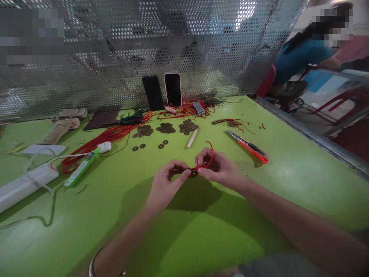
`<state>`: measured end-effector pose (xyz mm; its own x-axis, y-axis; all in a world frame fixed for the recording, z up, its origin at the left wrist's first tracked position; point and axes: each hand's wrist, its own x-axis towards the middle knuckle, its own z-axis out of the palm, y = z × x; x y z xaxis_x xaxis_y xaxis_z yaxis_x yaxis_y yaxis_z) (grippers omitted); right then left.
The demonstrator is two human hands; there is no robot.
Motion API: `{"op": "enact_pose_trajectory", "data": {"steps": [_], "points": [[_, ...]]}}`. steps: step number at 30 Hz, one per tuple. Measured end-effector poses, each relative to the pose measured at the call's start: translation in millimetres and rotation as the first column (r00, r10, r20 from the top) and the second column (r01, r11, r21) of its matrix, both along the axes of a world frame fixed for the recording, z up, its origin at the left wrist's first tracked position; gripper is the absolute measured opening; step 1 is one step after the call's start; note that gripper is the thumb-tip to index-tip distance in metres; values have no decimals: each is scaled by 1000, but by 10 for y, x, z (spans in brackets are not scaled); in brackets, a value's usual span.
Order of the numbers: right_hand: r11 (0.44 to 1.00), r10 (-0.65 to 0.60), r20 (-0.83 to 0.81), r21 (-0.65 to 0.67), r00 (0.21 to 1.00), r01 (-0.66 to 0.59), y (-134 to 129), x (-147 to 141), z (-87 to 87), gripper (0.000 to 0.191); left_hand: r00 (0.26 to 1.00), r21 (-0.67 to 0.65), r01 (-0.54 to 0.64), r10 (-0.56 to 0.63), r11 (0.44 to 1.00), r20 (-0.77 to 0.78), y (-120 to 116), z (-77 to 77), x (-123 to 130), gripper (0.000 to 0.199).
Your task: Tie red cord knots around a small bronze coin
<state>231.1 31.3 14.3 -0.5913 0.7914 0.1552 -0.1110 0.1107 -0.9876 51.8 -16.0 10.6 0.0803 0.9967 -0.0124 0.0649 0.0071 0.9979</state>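
Observation:
My left hand (167, 181) pinches a dark coin (193, 173) between thumb and fingertips, just above the green table. Close beside it, my right hand (220, 169) is closed on a red cord (211, 148), whose free end curls up over the fingers. The cord meets the coin between my two hands, but the fingers hide how they are joined. Beyond my hands lie three piles of dark round coins (165, 128), with several loose coins (160, 146) in front of them. A pale wooden stick (192, 137) with a dark tip rests by the right pile.
An orange utility knife (249, 146) lies at right, blade out. Red cords (100, 144), dark-handled pliers (130, 119) and a green box (83, 167) are at left, near a white power strip (25, 186). Two phones (173, 90) lean on the perforated metal screen (123, 57). A person (302, 57) sits at far right.

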Motion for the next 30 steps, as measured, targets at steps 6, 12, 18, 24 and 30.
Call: {"op": "enact_pose_trajectory", "data": {"steps": [6, 12, 18, 24, 30], "points": [[999, -25, 29, 43, 999, 24, -3, -19, -5, 16, 996, 0, -25, 25, 1000, 82, -26, -27, 19, 15], [998, -14, 8, 68, 1000, 14, 5, -24, -15, 14, 989, -46, -74, 79, 996, 126, -41, 21, 45, 14], [999, -7, -17, -34, 1000, 6, 13, -27, -32, 22, 989, -44, -125, 128, 991, 74, -52, 33, 27, 14], [998, -29, 1, -53, 1000, 29, 23, -36, -64, 31, 995, -25, -86, 87, 996, 46, -33, 10, 50, 14], [997, -7, -30, -73, 1000, 4, 23, -43, -58, 30, 999, -57, -52, 51, 997, -17, -12, -24, 63, 21]]}}
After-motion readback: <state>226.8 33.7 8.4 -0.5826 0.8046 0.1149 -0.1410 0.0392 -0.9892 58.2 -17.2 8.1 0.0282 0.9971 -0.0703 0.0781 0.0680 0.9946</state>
